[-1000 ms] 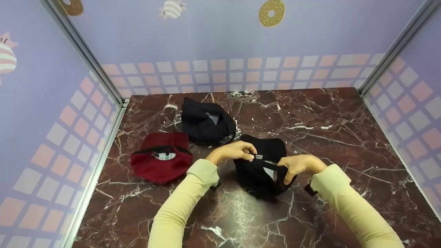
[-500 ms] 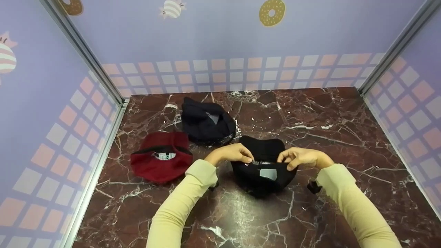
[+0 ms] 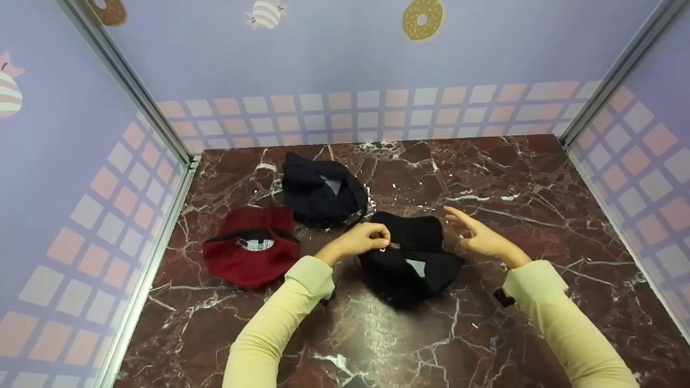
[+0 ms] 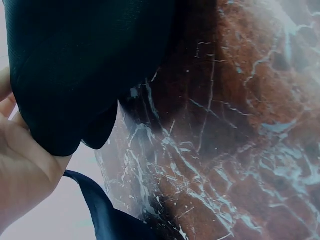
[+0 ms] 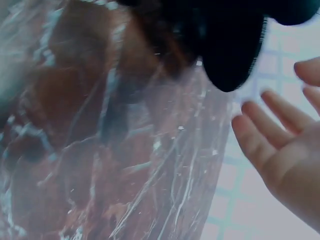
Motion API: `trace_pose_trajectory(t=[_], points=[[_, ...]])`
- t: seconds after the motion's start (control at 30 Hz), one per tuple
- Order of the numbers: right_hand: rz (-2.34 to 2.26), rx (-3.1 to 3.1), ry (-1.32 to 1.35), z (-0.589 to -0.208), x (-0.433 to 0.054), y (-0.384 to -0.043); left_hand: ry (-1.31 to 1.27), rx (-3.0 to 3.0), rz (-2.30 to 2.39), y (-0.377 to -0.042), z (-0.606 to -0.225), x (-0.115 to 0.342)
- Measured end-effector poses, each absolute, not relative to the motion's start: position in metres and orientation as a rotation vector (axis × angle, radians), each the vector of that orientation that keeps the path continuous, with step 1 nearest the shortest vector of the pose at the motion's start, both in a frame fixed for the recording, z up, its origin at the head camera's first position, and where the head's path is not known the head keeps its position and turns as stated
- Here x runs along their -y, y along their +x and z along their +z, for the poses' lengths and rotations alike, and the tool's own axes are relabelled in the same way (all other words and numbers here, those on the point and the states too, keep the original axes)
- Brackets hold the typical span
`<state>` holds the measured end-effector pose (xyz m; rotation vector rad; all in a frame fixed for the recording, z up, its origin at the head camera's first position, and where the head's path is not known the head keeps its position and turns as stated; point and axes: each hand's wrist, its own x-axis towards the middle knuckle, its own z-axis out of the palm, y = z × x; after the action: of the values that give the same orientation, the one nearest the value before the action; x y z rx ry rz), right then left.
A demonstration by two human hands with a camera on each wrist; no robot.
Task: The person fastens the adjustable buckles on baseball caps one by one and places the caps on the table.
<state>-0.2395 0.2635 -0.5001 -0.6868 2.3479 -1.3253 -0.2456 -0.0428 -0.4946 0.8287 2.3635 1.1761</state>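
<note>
A black cap point(image 3: 396, 283) lies on the marble-patterned surface before me, its brim pointing away and a pale label showing in its back opening. My left hand point(image 3: 357, 240) pinches the cap's left edge beside a small metal buckle point(image 3: 395, 246). In the left wrist view the dark cloth point(image 4: 85, 65) covers part of the left hand point(image 4: 30, 160), and the fingertips are hidden. My right hand point(image 3: 478, 235) is off the cap, just to its right, with fingers extended. The right wrist view shows the right hand point(image 5: 290, 145) apart from the cap point(image 5: 232, 60), holding nothing.
A dark red cap point(image 3: 250, 269) lies to the left of the black one. Behind them sits a navy cap point(image 3: 315, 196), close to the left hand. Lilac panels point(image 3: 345, 59) with tile patterns enclose the back and both sides of the marble surface point(image 3: 512, 183).
My right hand has let go of the black cap's right side and moved away to the right, its fingers straightening. The left hand keeps its pinch and has shifted slightly left.
</note>
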Motion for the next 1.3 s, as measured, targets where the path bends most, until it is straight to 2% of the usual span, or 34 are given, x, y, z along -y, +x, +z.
trace_pose_trajectory(t=[0.27,0.4,0.6,0.97,1.3], points=[[-0.69,-2.909,-0.87,-0.526,-0.252,-0.233,0.832,-2.452,1.165,-0.244,-0.497,0.043],[-0.612,-3.029,-1.043,-0.539,-0.248,-0.229,0.819,-2.444,1.22,-0.244,-0.498,0.043],[-0.656,-3.112,-1.165,-0.548,-0.242,-0.227,0.744,-2.357,1.349,-0.244,-0.502,0.045],[-0.905,-2.94,-0.985,-0.538,-0.237,-0.228,0.805,-2.24,1.391,-0.245,-0.503,0.05],[-1.495,-2.556,-0.919,-0.52,-0.239,-0.232,0.732,-2.249,1.458,-0.249,-0.486,0.05]])
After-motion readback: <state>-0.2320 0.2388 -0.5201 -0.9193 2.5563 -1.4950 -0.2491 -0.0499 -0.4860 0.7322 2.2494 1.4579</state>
